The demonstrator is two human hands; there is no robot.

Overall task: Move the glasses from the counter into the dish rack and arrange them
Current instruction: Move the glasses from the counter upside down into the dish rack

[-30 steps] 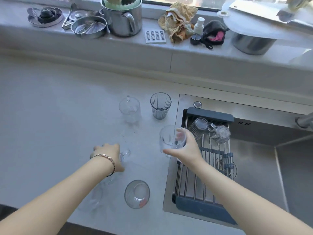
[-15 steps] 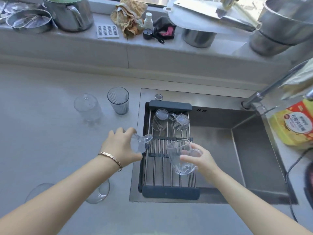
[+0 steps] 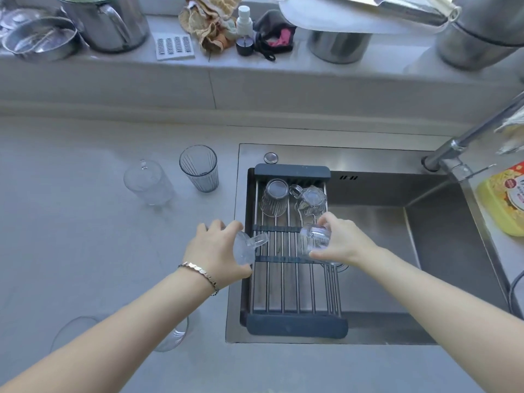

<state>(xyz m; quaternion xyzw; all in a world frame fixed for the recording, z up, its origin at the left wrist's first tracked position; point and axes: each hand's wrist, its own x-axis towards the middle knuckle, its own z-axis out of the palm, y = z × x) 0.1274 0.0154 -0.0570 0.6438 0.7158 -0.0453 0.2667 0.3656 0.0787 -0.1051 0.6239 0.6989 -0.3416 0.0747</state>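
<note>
A dark-framed dish rack (image 3: 292, 326) with steel bars lies over the left part of the sink. Two glasses stand upside down at its far end: a ribbed tumbler (image 3: 273, 197) and a handled glass mug (image 3: 309, 201). My right hand (image 3: 341, 242) grips a clear glass (image 3: 313, 241) tipped over above the rack's middle. My left hand (image 3: 217, 249) holds a clear handled mug (image 3: 249, 246) on its side at the rack's left edge. On the counter stand a smoky ribbed tumbler (image 3: 199, 168) and a clear handled mug (image 3: 147, 181). Two more clear glasses (image 3: 177, 334) lie partly hidden under my left forearm.
The steel sink basin (image 3: 397, 265) opens right of the rack, with a tap (image 3: 465, 140) at its back right. A yellow packet (image 3: 503, 199) sits at the right edge. The ledge behind holds steel pots (image 3: 110, 21), a cloth, a small bottle (image 3: 244, 29) and a chopping board.
My right hand has turned its glass from upright to tipped over above the rack. My left hand has carried its mug a little farther toward the rack's left edge. The view has shifted closer.
</note>
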